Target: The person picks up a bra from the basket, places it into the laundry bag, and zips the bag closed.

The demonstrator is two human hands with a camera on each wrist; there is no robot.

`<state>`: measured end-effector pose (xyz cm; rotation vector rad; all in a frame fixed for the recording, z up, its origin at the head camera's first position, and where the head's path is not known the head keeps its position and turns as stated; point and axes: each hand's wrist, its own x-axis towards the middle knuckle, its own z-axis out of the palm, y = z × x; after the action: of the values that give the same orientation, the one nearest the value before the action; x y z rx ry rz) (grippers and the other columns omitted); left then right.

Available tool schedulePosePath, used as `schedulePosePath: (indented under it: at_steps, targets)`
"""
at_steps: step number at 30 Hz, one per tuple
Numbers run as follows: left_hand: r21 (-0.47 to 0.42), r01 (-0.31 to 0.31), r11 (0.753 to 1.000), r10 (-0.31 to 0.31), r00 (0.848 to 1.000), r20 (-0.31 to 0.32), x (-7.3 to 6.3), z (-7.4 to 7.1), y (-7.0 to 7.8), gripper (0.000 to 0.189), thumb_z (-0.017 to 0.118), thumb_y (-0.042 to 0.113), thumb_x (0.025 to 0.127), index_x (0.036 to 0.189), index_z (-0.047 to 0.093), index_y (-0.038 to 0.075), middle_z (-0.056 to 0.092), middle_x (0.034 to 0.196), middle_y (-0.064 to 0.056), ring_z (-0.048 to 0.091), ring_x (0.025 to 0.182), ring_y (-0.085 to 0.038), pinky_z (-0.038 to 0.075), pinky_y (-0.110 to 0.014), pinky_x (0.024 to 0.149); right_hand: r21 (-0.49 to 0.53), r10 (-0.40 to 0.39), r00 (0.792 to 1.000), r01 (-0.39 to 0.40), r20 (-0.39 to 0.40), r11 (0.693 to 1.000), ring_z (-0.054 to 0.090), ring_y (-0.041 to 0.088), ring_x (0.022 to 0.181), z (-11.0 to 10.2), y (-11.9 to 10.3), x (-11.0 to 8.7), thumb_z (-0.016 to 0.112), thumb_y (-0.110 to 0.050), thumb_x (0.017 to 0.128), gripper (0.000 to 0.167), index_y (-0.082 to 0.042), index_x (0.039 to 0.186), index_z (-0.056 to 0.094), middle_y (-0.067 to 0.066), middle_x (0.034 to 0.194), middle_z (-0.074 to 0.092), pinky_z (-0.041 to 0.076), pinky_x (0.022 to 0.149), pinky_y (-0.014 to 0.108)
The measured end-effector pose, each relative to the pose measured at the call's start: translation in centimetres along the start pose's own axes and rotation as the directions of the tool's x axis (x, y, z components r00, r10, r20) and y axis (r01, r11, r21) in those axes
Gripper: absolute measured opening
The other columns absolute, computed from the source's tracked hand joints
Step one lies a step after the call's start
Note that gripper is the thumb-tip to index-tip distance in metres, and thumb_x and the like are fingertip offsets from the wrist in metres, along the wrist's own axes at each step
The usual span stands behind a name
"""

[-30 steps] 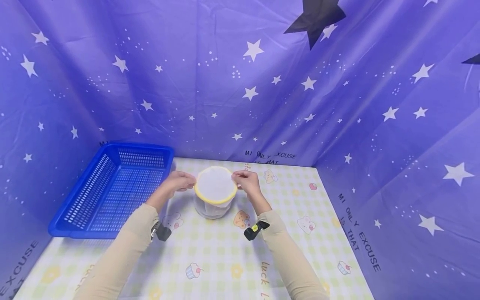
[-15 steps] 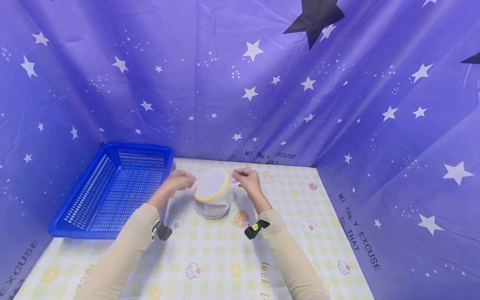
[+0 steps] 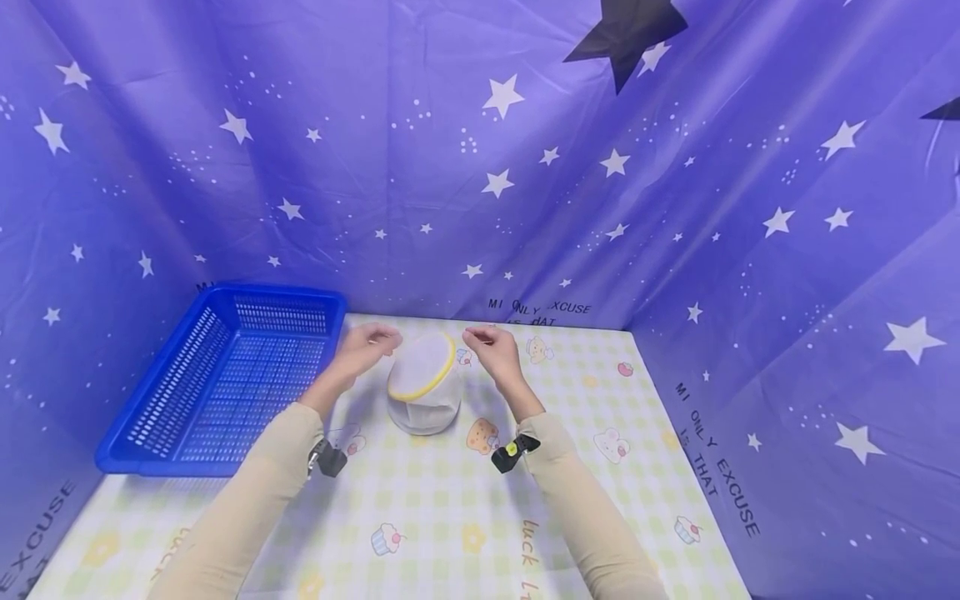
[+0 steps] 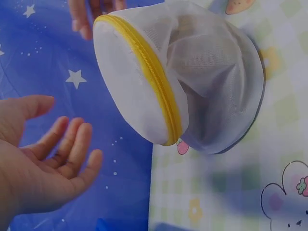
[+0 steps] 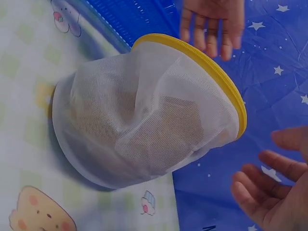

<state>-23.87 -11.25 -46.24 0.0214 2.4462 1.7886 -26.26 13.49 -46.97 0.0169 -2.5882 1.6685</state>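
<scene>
A round white mesh laundry bag (image 3: 426, 398) with a yellow zipper around its top stands on the table, its top tilted toward the left. Through the mesh in the right wrist view, a brownish tint shows on the side of the bag (image 5: 159, 120). My left hand (image 3: 366, 350) is just left of the bag's top, apart from it, fingers loosely bent and empty in the left wrist view (image 4: 53, 154). On the other side, my right hand (image 3: 493, 357) hovers off the yellow rim, also holding nothing, its fingers relaxed in the right wrist view.
A blue plastic basket (image 3: 232, 392) with perforated walls sits at the table's left side. The table wears a checked cloth (image 3: 600, 517) printed with cartoon figures. Purple star-patterned curtains (image 3: 435, 167) hang behind and at both sides.
Both hands have let go of the bag's rim; the left has since moved a little up and away. The bag's top has sagged from level to tilted left.
</scene>
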Motion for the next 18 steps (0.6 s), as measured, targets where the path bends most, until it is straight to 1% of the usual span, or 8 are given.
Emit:
schedulePosePath:
  at_steps: [3,5,7,9,12,15,18]
  targets:
    - [0.048,-0.079,0.996,0.081,0.995,-0.060,0.1,0.3,0.3,0.038,0.063,0.019,0.100,0.130,0.060,-0.006,0.066,0.125,-0.028,0.063,0.116,-0.040,0.053,-0.049,0.103,-0.060,-0.127,0.992,0.128,0.012,0.990,0.069,0.030,0.106,-0.1,-0.2,0.1,0.070,-0.022,0.096,0.029,-0.003,0.117,0.074,0.015,0.120,0.073,0.059,0.091,0.036]
    - [0.088,-0.123,0.989,0.129,0.989,-0.074,0.1,0.3,0.6,0.041,0.064,0.021,0.100,0.132,0.059,-0.003,0.065,0.127,-0.026,0.061,0.120,-0.041,0.051,-0.051,0.105,-0.090,-0.194,0.980,0.196,0.030,0.976,0.067,0.032,0.112,-0.2,-0.4,0.2,0.069,-0.023,0.097,0.031,-0.003,0.121,0.072,0.015,0.125,0.072,0.056,0.099,0.043]
    - [0.138,-0.168,0.976,0.179,0.981,-0.071,0.0,0.3,0.9,0.045,0.065,0.025,0.100,0.136,0.057,0.000,0.063,0.133,-0.025,0.058,0.127,-0.042,0.047,-0.054,0.110,-0.115,-0.243,0.969,0.247,0.052,0.962,0.064,0.033,0.121,-0.4,-0.7,0.2,0.069,-0.025,0.097,0.035,-0.005,0.125,0.071,0.014,0.131,0.070,0.051,0.107,0.047]
    - [0.197,-0.204,0.959,0.220,0.974,-0.061,0.0,0.3,1.3,0.050,0.066,0.029,0.099,0.141,0.055,0.003,0.059,0.142,-0.022,0.053,0.135,-0.041,0.042,-0.056,0.115,-0.143,-0.267,0.961,0.275,0.075,0.951,0.059,0.032,0.131,-0.6,-1.2,0.3,0.069,-0.028,0.097,0.039,-0.008,0.130,0.068,0.012,0.139,0.065,0.044,0.114,0.050]
    - [0.279,-0.238,0.930,0.259,0.965,-0.042,0.0,0.2,1.8,0.058,0.067,0.036,0.098,0.147,0.051,0.010,0.051,0.153,-0.017,0.045,0.144,-0.038,0.034,-0.057,0.121,-0.208,-0.290,0.950,0.308,0.114,0.928,0.046,0.031,0.144,-0.8,-1.8,0.3,0.067,-0.033,0.098,0.045,-0.012,0.137,0.064,0.011,0.148,0.058,0.031,0.124,0.051]
    - [0.352,-0.268,0.897,0.297,0.955,-0.029,0.0,0.2,2.2,0.063,0.067,0.040,0.097,0.151,0.049,0.014,0.044,0.159,-0.015,0.037,0.149,-0.038,0.027,-0.061,0.123,-0.287,-0.306,0.940,0.337,0.147,0.897,0.034,0.031,0.152,-1.0,-2.4,0.3,0.065,-0.038,0.098,0.050,-0.016,0.143,0.059,0.010,0.156,0.049,0.021,0.126,0.057]
    - [0.404,-0.298,0.865,0.332,0.943,-0.016,0.1,0.0,2.5,0.067,0.067,0.043,0.096,0.153,0.046,0.014,0.038,0.163,-0.015,0.028,0.153,-0.042,0.020,-0.068,0.122,-0.357,-0.320,0.931,0.362,0.173,0.861,0.024,0.030,0.156,-1.3,-3.0,0.1,0.063,-0.042,0.098,0.057,-0.018,0.148,0.054,0.009,0.162,0.040,0.013,0.127,0.060]
